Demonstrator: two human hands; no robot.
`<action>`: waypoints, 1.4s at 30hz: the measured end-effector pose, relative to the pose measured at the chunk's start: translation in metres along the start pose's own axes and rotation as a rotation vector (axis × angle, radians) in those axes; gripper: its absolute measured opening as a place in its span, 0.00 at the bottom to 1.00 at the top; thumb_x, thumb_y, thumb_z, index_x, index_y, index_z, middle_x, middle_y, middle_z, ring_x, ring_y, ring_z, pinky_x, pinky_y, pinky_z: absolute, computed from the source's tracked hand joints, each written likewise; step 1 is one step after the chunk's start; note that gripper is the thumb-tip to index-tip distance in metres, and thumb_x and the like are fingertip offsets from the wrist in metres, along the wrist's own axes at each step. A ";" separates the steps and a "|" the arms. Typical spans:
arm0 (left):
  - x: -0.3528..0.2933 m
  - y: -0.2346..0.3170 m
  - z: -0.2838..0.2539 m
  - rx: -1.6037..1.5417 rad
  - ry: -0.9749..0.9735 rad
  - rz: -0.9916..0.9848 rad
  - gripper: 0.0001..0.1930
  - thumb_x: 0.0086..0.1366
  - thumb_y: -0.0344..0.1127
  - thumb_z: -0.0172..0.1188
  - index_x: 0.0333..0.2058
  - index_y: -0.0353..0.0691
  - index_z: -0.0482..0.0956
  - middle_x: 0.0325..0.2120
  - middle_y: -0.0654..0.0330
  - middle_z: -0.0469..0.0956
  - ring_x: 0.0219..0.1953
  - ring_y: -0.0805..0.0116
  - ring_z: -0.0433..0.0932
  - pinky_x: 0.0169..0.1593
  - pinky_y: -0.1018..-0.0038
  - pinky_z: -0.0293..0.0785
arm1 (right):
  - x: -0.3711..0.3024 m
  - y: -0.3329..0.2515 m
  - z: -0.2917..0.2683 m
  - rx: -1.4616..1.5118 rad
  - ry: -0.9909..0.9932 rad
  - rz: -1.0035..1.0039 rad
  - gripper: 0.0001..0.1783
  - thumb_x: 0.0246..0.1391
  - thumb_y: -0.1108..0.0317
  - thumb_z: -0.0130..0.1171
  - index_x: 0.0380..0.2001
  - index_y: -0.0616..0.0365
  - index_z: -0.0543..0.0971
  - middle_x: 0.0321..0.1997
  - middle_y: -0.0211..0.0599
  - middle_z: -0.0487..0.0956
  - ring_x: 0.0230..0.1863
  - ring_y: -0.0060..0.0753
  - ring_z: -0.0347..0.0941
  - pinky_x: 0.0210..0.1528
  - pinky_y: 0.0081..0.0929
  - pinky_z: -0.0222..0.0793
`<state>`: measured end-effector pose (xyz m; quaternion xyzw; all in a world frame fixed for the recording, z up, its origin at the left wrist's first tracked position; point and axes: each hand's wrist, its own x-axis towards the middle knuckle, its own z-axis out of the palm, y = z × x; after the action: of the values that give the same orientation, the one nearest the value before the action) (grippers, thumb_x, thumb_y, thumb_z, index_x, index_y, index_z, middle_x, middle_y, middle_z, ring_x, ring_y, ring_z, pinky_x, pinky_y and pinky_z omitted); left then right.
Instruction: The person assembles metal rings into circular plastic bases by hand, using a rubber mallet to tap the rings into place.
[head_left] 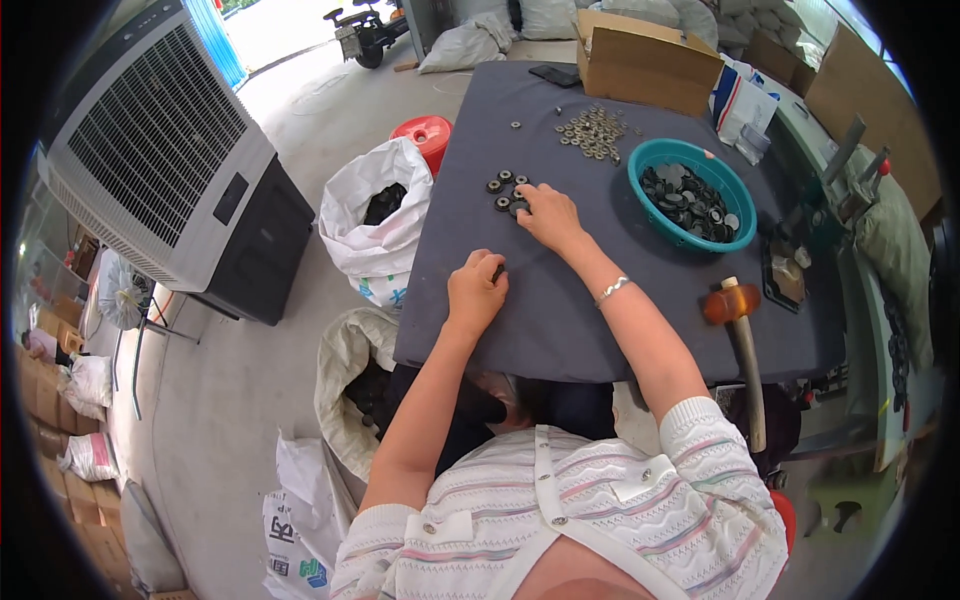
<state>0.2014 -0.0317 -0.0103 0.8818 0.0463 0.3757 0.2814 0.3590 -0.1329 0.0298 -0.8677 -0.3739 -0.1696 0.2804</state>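
Note:
On the grey-covered table point(560, 310), my left hand point(476, 294) is closed near the left edge, with a small dark round part point(499, 271) showing at its fingertips. My right hand point(548, 216) reaches farther out, its fingers bent down over a small cluster of black rings with metal centres point(503, 203). The fingertips touch or cover some of them, so whether one is gripped is hidden. Beyond the cluster lies a loose pile of small brassy rings point(592, 133). A teal basin point(640, 205) full of black and grey discs stands to the right.
A hammer with an amber head point(733, 303) lies at the table's right, its handle over the near edge. An open cardboard box point(648, 75) stands at the back. White sacks point(375, 235) and a large air cooler point(165, 150) stand on the left floor.

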 end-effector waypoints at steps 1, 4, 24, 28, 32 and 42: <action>0.001 -0.001 0.004 -0.005 0.002 0.004 0.09 0.48 0.28 0.64 0.31 0.40 0.79 0.34 0.55 0.79 0.33 0.53 0.80 0.37 0.66 0.77 | 0.006 0.001 0.006 -0.005 0.004 0.000 0.14 0.47 0.66 0.57 0.40 0.55 0.78 0.35 0.47 0.76 0.36 0.50 0.77 0.39 0.41 0.74; 0.003 -0.006 0.009 0.000 0.044 0.076 0.11 0.49 0.29 0.64 0.33 0.43 0.79 0.33 0.56 0.79 0.29 0.54 0.79 0.33 0.63 0.76 | 0.016 -0.001 0.024 -0.226 -0.231 0.052 0.14 0.48 0.68 0.56 0.40 0.57 0.77 0.39 0.52 0.76 0.39 0.51 0.78 0.43 0.42 0.75; 0.002 -0.012 0.002 -0.148 0.052 -0.141 0.10 0.47 0.31 0.64 0.31 0.41 0.79 0.28 0.54 0.79 0.32 0.53 0.78 0.37 0.63 0.74 | 0.014 -0.008 0.024 -0.182 -0.365 0.031 0.22 0.47 0.65 0.57 0.48 0.53 0.72 0.43 0.50 0.77 0.46 0.52 0.74 0.49 0.45 0.70; 0.001 -0.014 0.002 -0.151 0.047 -0.162 0.10 0.47 0.31 0.64 0.31 0.41 0.79 0.27 0.54 0.79 0.31 0.53 0.78 0.37 0.63 0.74 | 0.018 -0.015 0.020 -0.193 -0.472 -0.049 0.24 0.47 0.65 0.57 0.51 0.50 0.72 0.43 0.49 0.76 0.47 0.51 0.74 0.49 0.43 0.69; 0.003 -0.016 0.003 -0.164 0.069 -0.172 0.10 0.46 0.30 0.65 0.31 0.39 0.80 0.27 0.55 0.80 0.30 0.58 0.79 0.37 0.66 0.75 | 0.023 -0.021 0.014 -0.155 -0.632 -0.176 0.23 0.47 0.66 0.56 0.50 0.51 0.72 0.41 0.50 0.77 0.47 0.51 0.74 0.49 0.44 0.69; 0.004 -0.025 -0.025 -0.938 0.108 -0.649 0.09 0.55 0.27 0.64 0.35 0.36 0.79 0.26 0.56 0.80 0.19 0.75 0.72 0.20 0.81 0.66 | -0.026 -0.022 -0.010 1.125 -0.788 0.397 0.19 0.53 0.69 0.56 0.49 0.54 0.72 0.30 0.30 0.74 0.16 0.17 0.67 0.15 0.17 0.61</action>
<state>0.1907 0.0017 -0.0071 0.5826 0.1572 0.2948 0.7409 0.3245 -0.1412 0.0330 -0.6400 -0.3131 0.4293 0.5550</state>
